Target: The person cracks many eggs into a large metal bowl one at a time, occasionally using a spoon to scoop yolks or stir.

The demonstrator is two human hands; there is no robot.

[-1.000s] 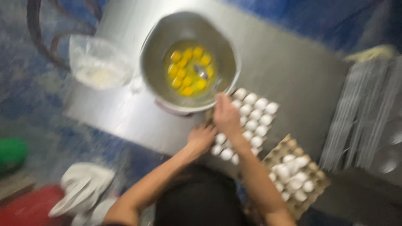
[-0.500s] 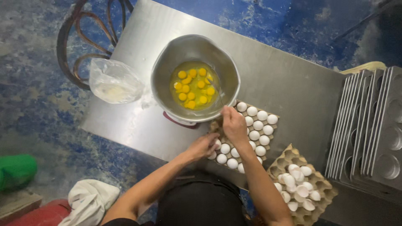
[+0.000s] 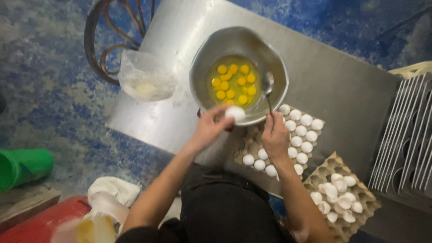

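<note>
Left hand (image 3: 210,128) fingers grasping smooth white egg (image 3: 236,113), right hand (image 3: 275,135) fingers pinching metal spoon (image 3: 268,87), round steel bowl (image 3: 202,76)

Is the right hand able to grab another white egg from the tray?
Probably yes. The right hand hangs right beside the whole eggs in the carton tray, nothing between, though it holds a spoon.

White egg (image 3: 236,113) – yellow yolks (image 3: 234,83) – grey metal bowl (image 3: 211,54) – mottled blue floor (image 3: 49,90).
</note>
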